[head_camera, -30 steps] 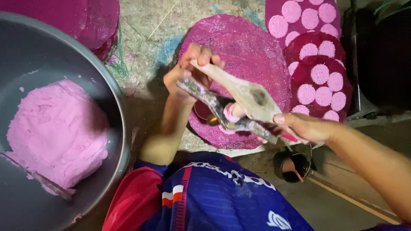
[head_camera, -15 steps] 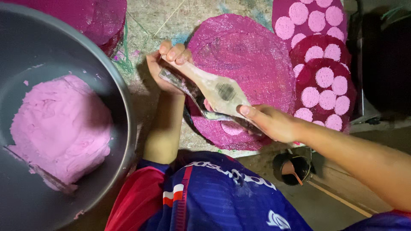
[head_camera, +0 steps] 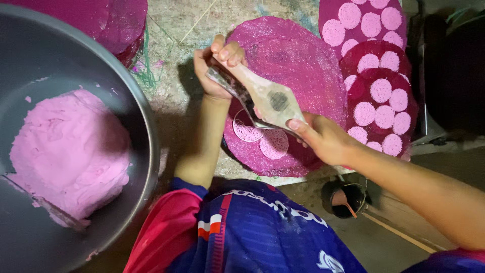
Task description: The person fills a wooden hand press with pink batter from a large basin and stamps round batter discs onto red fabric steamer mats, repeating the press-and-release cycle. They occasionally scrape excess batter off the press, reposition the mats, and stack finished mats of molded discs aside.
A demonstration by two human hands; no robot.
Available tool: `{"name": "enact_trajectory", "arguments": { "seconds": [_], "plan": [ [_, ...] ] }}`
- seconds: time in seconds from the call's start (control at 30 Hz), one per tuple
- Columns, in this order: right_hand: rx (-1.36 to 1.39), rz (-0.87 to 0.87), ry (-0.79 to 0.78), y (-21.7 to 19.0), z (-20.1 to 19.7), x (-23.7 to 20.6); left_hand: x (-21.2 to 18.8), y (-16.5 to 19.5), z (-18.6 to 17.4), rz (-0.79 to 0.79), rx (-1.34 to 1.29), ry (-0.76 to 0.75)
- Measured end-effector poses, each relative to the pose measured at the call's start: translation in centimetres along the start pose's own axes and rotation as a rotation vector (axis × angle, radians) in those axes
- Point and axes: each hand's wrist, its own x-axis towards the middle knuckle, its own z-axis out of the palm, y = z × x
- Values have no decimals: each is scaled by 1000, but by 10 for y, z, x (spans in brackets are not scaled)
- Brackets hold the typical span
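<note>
My left hand grips the far handle end of a hinged wooden press. My right hand holds the near, wide end of the same press. The press hangs just above a round magenta mat. Two flat pink dough discs lie on the mat's near edge, right under the press. One of them sits partly beneath the press's metal plate.
A large grey metal bowl at left holds a mound of pink dough. At right, stacked magenta mats carry several pink discs. More mats lie top left. A small dark cup with a stick stands near my right forearm.
The press was open with a dough lump inside, then swung left and lower over the mat. A second flattened disc now lies on the mat's near edge.
</note>
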Motion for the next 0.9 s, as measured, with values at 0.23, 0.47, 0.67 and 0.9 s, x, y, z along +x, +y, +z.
{"name": "enact_trajectory", "arguments": {
  "seconds": [0.23,0.47,0.67,0.9],
  "plan": [
    [135,-54,-90,-3,26,9,-9,30,8,-19,105,-18],
    [111,141,-119,-6,5,-1,-22,-2,10,-2,13,192],
    [158,-20,-16,-1,8,4,-7,11,2,-44,110,52],
    [55,-33,-10,10,6,17,-5,7,26,-10,148,128]
  ]
}}
